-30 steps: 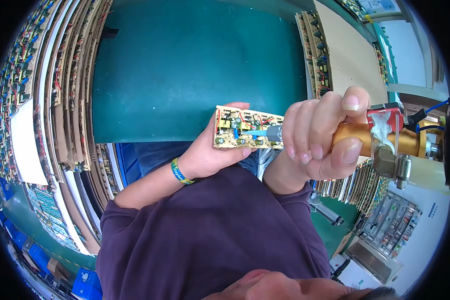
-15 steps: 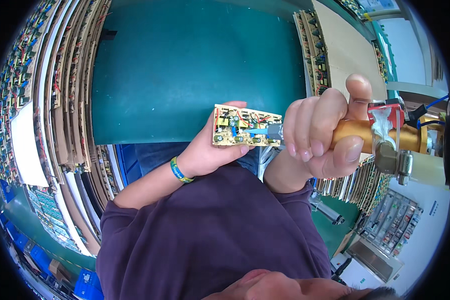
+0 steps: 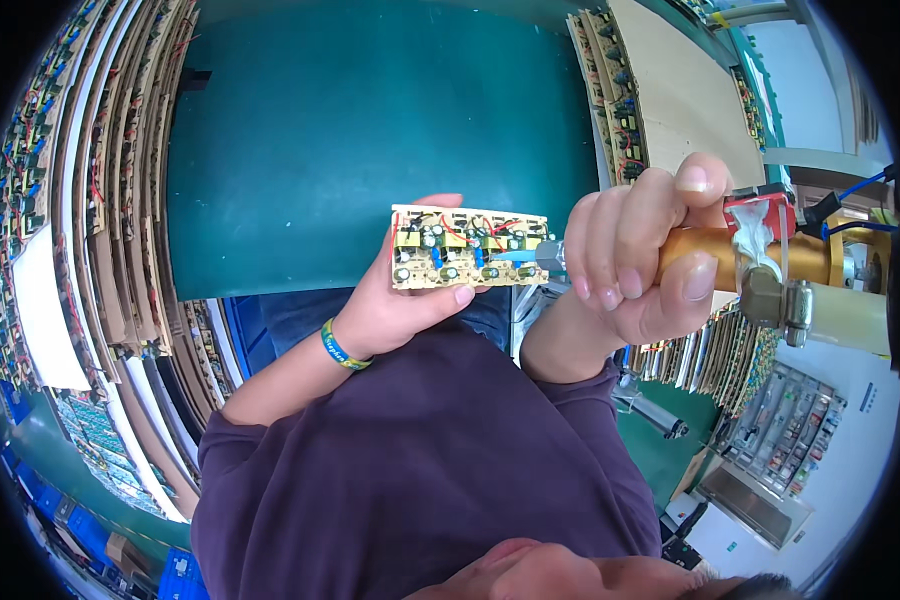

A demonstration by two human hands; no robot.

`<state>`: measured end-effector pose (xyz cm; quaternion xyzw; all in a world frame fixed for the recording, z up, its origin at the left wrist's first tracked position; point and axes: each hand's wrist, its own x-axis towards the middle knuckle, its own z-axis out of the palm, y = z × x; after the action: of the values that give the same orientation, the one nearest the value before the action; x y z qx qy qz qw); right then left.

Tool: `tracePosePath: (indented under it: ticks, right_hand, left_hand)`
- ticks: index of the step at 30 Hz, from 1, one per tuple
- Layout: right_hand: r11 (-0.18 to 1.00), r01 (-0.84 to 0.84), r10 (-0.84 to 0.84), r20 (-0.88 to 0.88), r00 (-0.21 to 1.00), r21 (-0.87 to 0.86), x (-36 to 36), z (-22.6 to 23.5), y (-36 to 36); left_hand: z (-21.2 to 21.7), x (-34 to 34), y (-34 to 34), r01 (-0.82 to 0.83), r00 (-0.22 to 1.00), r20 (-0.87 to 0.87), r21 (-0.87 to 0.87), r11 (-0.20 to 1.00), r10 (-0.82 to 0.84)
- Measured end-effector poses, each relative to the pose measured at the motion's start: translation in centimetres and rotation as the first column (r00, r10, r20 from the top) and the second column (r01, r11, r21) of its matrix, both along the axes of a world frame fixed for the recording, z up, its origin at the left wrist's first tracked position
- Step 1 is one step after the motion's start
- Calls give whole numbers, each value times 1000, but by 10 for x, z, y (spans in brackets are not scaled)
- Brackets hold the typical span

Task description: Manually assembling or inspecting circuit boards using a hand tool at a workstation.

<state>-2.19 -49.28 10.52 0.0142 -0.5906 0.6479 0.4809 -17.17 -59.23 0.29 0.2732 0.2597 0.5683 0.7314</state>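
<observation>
A small circuit board (image 3: 467,272) with green capacitors, yellow and blue parts and red wires lies in my left hand (image 3: 385,312). My left thumb presses its near edge, and the fingers pass behind it. Closed round the gold barrel of a dispensing gun (image 3: 815,256) is my right hand (image 3: 635,250). The gun has a red switch piece on its side and a pale hose. Its light-blue tapered nozzle (image 3: 518,256) points left over the right half of the board; whether the tip touches a part I cannot tell.
Cardboard-separated stacks of circuit boards (image 3: 135,150) stand along the left. Another stack (image 3: 620,110) with a cardboard sheet (image 3: 690,90) is at the far right. Beyond the hands spreads a green tabletop (image 3: 380,130). Blue and black cables (image 3: 860,190) run from the gun.
My left hand has shifted the board to the left, so the nozzle is now over a part further right on it. My right hand keeps its hold on the gun.
</observation>
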Motion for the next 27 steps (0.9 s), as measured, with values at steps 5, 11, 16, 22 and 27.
tracePosePath:
  ticks: [5, 11, 16, 22, 27]
  right_hand:
    - [1000, -5, 5, 2, 1000, 8, -1, -1, 1]
    - [1000, 3, -3, -12, 1000, 13, -2, 0, 1]
    - [999, 7, -8, 13, 1000, 33, 1, 1, 1]
    - [998, 69, -69, -19, 997, 12, 2, 2, 2]
    - [994, 105, -105, -15, 994, -17, 7, -1, 6]
  left_hand:
    - [0, 0, 1, -9, 1000, 5, 5, 1000, 9]
    - [-1, -1, 1, 7, 1000, 7, 10, 1000, -7]
    - [-1, -1, 0, 2, 1000, -12, 10, 1000, -2]
    - [-6, -7, 0, -36, 999, -39, -5, 999, 35]
    - [-9, -14, -2, -71, 996, -56, -8, 997, 71]
